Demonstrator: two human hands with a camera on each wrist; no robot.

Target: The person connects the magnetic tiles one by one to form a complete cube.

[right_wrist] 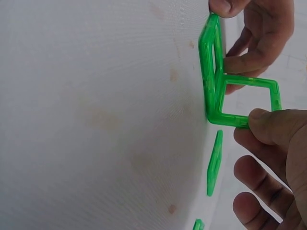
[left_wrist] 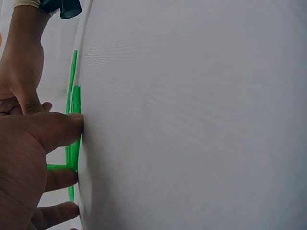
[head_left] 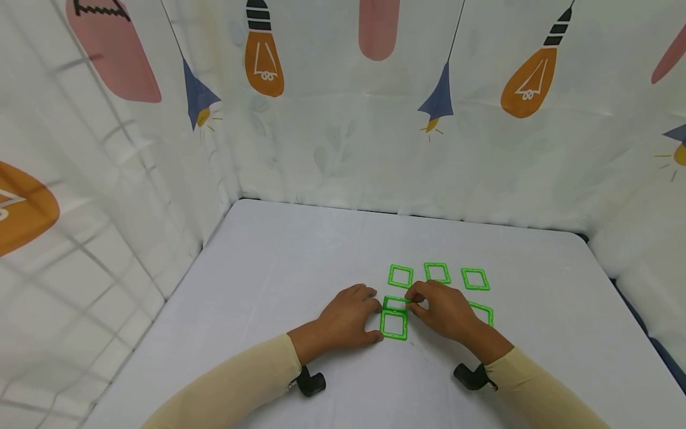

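Pinching an upright green frame point(right_wrist: 249, 80) in the right hand point(head_left: 447, 311); touching the adjoining flat frame point(right_wrist: 207, 79) with the loosely spread left hand point(head_left: 348, 319).

In the head view, the right grip point(head_left: 442, 307) hides part of a square point(head_left: 480, 306). The right wrist view's bottom edge crops a green piece point(right_wrist: 198, 224), likely a square. In the left wrist view, the left grip point(left_wrist: 24, 165), itself cut off, partly covers an edge-on frame point(left_wrist: 76, 99).
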